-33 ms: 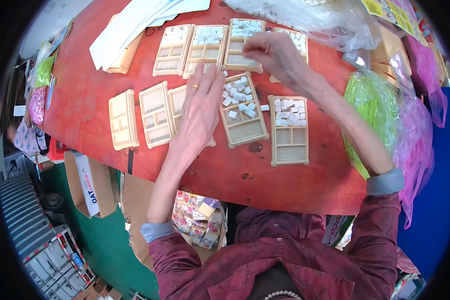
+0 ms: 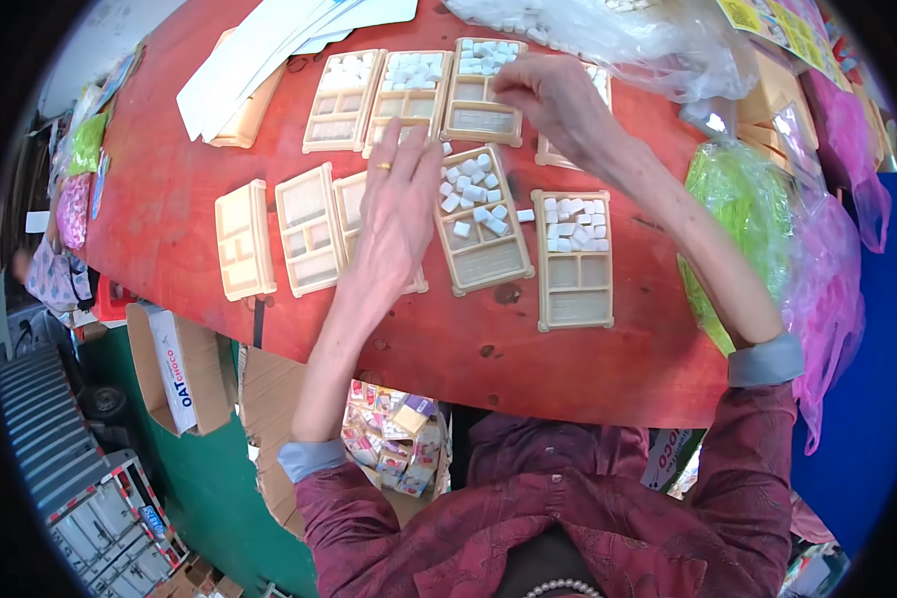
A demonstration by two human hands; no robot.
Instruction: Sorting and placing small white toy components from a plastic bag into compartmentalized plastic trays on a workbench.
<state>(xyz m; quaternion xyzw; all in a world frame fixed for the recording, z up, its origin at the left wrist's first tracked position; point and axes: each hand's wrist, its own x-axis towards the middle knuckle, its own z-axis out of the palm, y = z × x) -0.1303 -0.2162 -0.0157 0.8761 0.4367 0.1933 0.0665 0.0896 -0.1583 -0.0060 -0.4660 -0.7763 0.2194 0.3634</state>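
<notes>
So, reading the view as a clock face: the red table (image 2: 628,364) in front of us has cream trays in two rows, and white blocks (image 2: 488,55) fill the far compartments of the top-row ones around 12. Our left hand (image 2: 401,214) is up toward 11, back upward, fingers stretched, partly covering a lower-row tray (image 2: 352,199). We can't tell if it's grasping anything, since the palm side is hidden. Our right hand (image 2: 566,105) is at 1, fingers curled in by the third top-row tray (image 2: 481,120), and we can't tell whether there's a block between the fingertips. Just below, the tilted tray (image 2: 488,261) has blocks scattered inside, plus one loose block (image 2: 525,215) just off its 3 o'clock side. The right-hand tray (image 2: 576,271) holds more at its 12 o'clock end. White cards (image 2: 259,65) lie at 11, a clear bag (image 2: 658,60) at 1, a green bag (image 2: 733,234) nearly at 3.
</notes>
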